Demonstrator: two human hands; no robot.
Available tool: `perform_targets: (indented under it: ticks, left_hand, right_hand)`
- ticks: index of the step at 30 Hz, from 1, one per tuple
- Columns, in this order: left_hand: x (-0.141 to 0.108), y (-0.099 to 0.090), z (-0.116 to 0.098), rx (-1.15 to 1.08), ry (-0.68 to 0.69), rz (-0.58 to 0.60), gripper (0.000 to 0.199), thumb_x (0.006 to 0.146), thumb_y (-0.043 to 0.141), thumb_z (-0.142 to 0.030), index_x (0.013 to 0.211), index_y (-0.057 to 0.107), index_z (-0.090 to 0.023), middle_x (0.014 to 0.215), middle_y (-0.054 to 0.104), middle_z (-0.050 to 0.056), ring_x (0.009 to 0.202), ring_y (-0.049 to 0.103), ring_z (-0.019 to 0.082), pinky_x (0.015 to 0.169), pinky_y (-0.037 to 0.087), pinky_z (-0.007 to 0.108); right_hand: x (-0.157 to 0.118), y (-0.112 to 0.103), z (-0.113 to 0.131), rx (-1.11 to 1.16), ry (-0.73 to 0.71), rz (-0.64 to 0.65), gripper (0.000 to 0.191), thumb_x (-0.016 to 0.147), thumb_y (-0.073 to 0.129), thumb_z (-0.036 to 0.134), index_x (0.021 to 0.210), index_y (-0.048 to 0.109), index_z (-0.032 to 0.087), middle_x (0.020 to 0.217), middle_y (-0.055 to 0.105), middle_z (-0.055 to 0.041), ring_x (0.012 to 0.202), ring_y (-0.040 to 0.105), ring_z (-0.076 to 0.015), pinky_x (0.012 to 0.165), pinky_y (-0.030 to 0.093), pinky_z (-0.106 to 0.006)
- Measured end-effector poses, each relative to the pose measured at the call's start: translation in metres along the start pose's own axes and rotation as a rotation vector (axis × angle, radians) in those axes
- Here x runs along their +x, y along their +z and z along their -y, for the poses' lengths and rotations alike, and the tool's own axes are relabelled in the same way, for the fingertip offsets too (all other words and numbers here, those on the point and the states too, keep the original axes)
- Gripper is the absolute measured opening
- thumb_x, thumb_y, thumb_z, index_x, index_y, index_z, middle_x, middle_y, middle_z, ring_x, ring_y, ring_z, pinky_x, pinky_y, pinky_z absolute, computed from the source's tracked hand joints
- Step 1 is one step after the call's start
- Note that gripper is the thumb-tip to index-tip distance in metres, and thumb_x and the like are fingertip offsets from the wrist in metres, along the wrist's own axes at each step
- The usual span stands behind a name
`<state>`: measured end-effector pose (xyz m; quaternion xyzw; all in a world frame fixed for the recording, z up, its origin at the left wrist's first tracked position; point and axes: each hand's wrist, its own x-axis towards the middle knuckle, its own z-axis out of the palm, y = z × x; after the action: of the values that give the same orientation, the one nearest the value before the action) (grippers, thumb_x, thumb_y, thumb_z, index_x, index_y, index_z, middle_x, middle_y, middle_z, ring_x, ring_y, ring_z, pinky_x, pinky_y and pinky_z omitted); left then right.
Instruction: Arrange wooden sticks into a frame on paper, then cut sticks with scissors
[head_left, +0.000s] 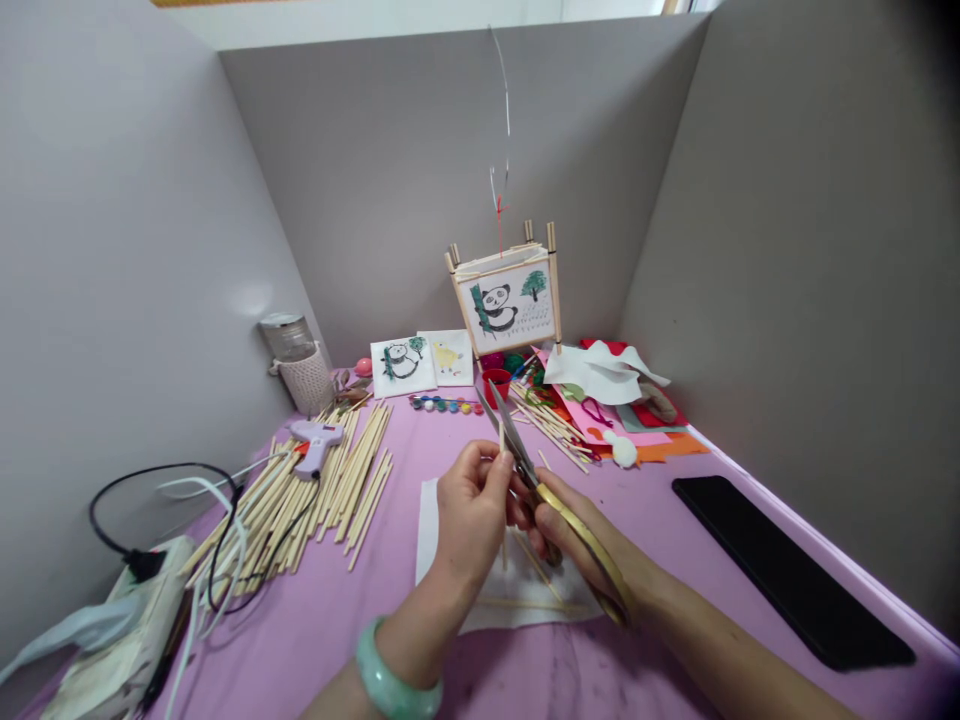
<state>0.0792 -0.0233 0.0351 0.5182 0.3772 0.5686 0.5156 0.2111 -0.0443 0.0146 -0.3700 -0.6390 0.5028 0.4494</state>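
Observation:
In the middle of the head view my left hand (472, 500) pinches a thin wooden stick (502, 436) that stands upright between thumb and fingers. My right hand (577, 525) is closed round the gold handles of a pair of scissors (581, 535). Their blades point up and to the left and are parted a little, close beside the stick. Beneath both hands lies a white sheet (429, 520), with a few sticks (541, 570) on it. My hands partly cover the sheet and those sticks.
Many loose wooden sticks (337, 485) and a lilac glue gun (316, 446) lie left, near a corded power strip (120, 640). A panda-picture lantern (506, 305) hangs at the back. Paints (446, 405), a red cup (496, 388), felt sheets (667, 447) and a black slab (787, 570) surround the workspace.

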Motion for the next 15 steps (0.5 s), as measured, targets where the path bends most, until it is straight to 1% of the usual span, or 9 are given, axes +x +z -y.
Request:
perform_targets:
  ticks: [5,9,15]
  left_hand:
    - [-0.0003,0.0005,-0.0021,-0.015,-0.002,-0.001,0.023,0.084,0.058,-0.039,0.081,0.052,-0.017,0.057,0.057,-0.004,0.039,0.049,0.007,0.040,0.040,0.019]
    - [-0.0019,0.0004,-0.0031,-0.018,-0.010,-0.010,0.022,0.084,0.058,-0.037,0.079,0.052,-0.017,0.055,0.057,-0.005,0.037,0.048,0.007,0.038,0.039,0.018]
    - [-0.0013,0.0005,-0.0011,0.004,-0.005,-0.021,0.021,0.084,0.058,-0.038,0.080,0.051,-0.018,0.052,0.055,-0.006,0.037,0.047,0.008,0.037,0.038,0.019]
  right_hand:
    - [0.0003,0.0014,0.0049,0.022,0.012,-0.003,0.053,0.078,0.055,0.066,0.097,0.050,0.017,0.072,0.048,0.0016,0.057,0.042,-0.0104,0.051,0.035,-0.023]
    - [0.0003,0.0011,0.0043,0.012,0.016,0.012,0.052,0.081,0.052,0.065,0.098,0.049,0.017,0.073,0.047,0.0016,0.059,0.042,-0.0108,0.053,0.036,-0.024]
    - [0.0013,-0.0026,-0.0042,-0.037,-0.078,0.046,0.041,0.087,0.050,0.057,0.100,0.048,0.019,0.078,0.048,0.0004,0.064,0.044,-0.0118,0.056,0.038,-0.024]
